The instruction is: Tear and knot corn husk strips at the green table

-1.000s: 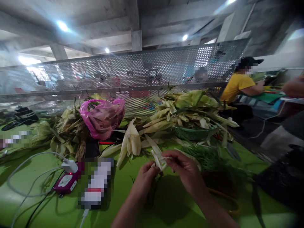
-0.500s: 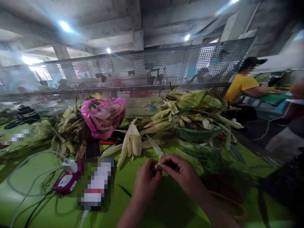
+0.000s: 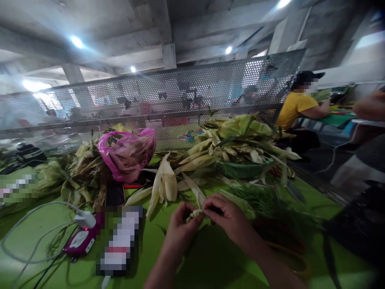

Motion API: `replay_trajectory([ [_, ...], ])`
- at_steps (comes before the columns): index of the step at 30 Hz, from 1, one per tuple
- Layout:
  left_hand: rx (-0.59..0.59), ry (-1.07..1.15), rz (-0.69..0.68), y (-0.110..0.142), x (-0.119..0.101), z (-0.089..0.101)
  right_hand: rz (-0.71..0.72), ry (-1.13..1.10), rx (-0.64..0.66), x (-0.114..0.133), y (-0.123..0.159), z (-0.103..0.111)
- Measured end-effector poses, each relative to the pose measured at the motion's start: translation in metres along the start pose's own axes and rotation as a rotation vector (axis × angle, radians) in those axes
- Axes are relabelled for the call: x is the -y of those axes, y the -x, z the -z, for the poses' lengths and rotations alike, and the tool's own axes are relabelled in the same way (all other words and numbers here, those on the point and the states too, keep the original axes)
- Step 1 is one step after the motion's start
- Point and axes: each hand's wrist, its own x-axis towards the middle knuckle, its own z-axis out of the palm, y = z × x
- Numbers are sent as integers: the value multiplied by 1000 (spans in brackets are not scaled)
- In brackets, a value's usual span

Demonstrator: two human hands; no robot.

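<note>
Pinching a small pale husk piece (image 3: 197, 213) between them, the left hand (image 3: 182, 224) and right hand (image 3: 225, 212) meet above the green table (image 3: 228, 261) — thumbs and fingers closed on it from both sides. From there, a pale husk bundle (image 3: 168, 184) lies at ten o'clock, a pink bag (image 3: 128, 158) beyond it; a green basket (image 3: 243, 170) piled with husks (image 3: 237, 138) sits at one — feathery greenery (image 3: 255, 196) between two and three.

A person's left hand (image 3: 184, 220) and right hand (image 3: 221, 209) are showing bare, rounded knuckles (image 3: 223, 199) are topping the fingers (image 3: 211, 202), left forearm (image 3: 164, 259) and right forearm (image 3: 264, 259) are appearing uncovered, both narrowing smoothly toward bare wrists (image 3: 244, 233), dim light softening their outlines
</note>
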Motion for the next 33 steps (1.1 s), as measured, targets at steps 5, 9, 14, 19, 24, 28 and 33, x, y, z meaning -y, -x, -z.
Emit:
replay_trajectory([
  [5,21,37,38,4,-8,-1,35,27,16,2,-1,2],
  [9,55,31,61,6,-13,0,44,65,9,1,-1,3],
  [14,65,8,71,8,-16,0,70,100,-2,1,0,3],
  [19,85,-21,22,6,-12,-1,85,121,27,4,2,4],
  [24,68,-84,-25,3,-8,-1,114,161,27,7,3,5],
  [28,74,-99,-54,1,-4,-1,105,188,20,6,3,6],
  [33,13,-73,-68,-2,4,0,88,269,59,8,4,9],
])
